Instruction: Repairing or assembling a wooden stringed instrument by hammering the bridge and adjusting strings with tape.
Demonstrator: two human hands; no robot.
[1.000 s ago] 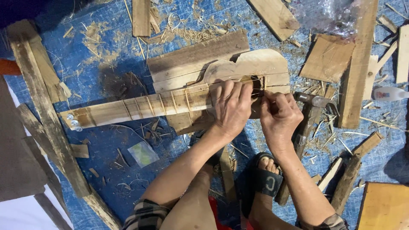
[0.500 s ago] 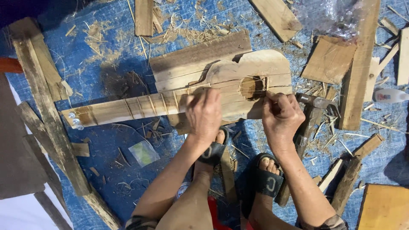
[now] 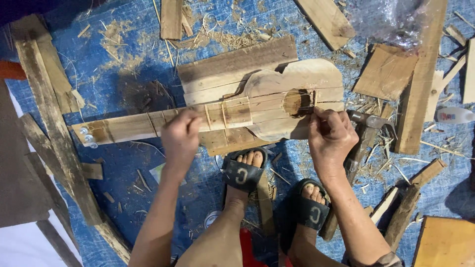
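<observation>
Your left hand [image 3: 181, 137] has travelled along the neck of the wooden guitar [image 3: 237, 111]: a second ago it lay close beside your right hand near the sound hole [image 3: 297, 103], half a second ago it was at the joint of neck and body, and it now sits further out on the neck, fingers curled over the fretted part and pressing down on it. Your right hand [image 3: 330, 136] has not shifted; it remains at the lower edge of the body just right of the sound hole, fingertips pinched together at the strings, though whether anything small is held between them I cannot tell. The instrument itself has not moved: it lies flat on the blue tarp [image 3: 128, 84], neck pointing left toward the tuning pegs [image 3: 87, 136], body resting partly on a loose plank [image 3: 232, 66]. In my judgement the spread of your hands, one on the frets and one at the strings, reads as a playing or string-testing position rather than further shaping. A hammer [image 3: 363, 129] lies just beside your right hand, untouched. Your sandalled feet [image 3: 245, 170] rest just below the body. Offcuts and shavings lie all around, and a clear plastic bag [image 3: 391, 20] sits at the upper right, well apart.
</observation>
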